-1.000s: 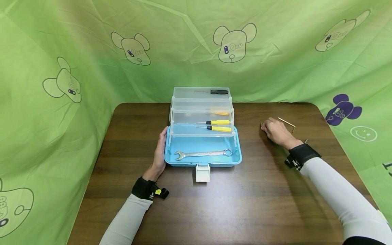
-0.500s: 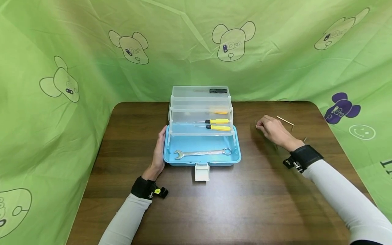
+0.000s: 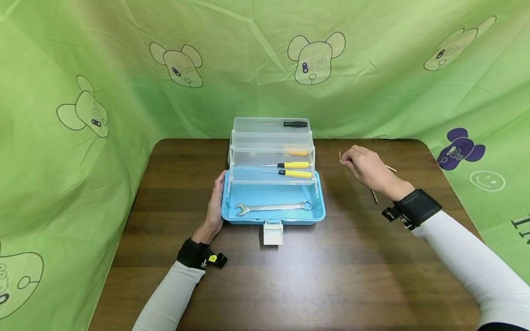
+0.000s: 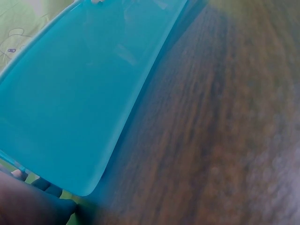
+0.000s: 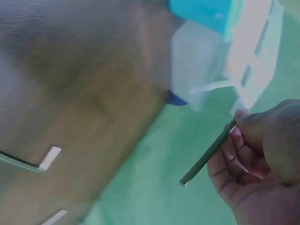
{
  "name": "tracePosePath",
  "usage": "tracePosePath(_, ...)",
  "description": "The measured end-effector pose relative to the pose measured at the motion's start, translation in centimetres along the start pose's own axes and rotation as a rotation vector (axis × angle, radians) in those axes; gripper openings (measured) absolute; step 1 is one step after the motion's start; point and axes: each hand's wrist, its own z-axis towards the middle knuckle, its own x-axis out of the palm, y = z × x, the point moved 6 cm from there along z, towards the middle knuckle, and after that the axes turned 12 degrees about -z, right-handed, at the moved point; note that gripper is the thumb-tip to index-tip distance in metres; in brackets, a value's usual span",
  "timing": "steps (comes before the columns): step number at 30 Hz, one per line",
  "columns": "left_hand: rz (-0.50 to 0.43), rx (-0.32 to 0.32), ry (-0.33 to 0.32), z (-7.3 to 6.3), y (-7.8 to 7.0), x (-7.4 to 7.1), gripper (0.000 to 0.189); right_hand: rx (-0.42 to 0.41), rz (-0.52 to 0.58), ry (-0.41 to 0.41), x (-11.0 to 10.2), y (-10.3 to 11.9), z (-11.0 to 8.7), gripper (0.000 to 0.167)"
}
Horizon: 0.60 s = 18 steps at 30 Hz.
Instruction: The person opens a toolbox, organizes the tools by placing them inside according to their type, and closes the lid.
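In the head view a blue toolbox (image 3: pixel 273 220) stands open, its clear trays (image 3: pixel 271 149) raised. My left hand (image 3: pixel 214 204) rests along the box's left side, fingers extended beside the wall. To the right, my right hand (image 3: pixel 366 168) pinches a hex key (image 5: pixel 206 154) between thumb and fingers, above the table. Its short end points up past the fingertips in the head view; the hand hides part of it. A combination wrench (image 3: pixel 274 208) lies in the box bottom. Yellow-handled screwdrivers (image 3: pixel 296 165) and a black-handled screwdriver (image 3: pixel 295 124) lie in the trays.
Another hex key (image 5: pixel 28 163) lies on the wooden table (image 3: pixel 331 280), with the end of one more rod (image 5: pixel 55 217) near it. The white latch (image 3: pixel 273 233) hangs at the box front. A green printed cloth (image 3: pixel 248 59) hangs behind the table.
My right hand has lifted the hex key from the table and moved slightly left, toward the toolbox. My left hand stays at the box side.
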Motion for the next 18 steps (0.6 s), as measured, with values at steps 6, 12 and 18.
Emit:
tracePosePath(6, -0.008, 0.003, 0.005, 0.0, 0.0, 0.1, 0.069, -0.067, -0.01, -0.005, -2.0, 1.6, 1.9, 0.004)
tracePosePath(12, 0.0, 0.005, 0.01, 0.1, 0.0, 0.1, 0.071, -0.111, -0.017, 0.0, -3.4, 3.1, 3.6, 0.005)
tracePosePath(18, 0.01, -0.001, 0.003, 0.1, 0.0, 0.0, 0.07, -0.154, -0.021, -0.008, -4.1, 4.1, 5.5, 0.005)
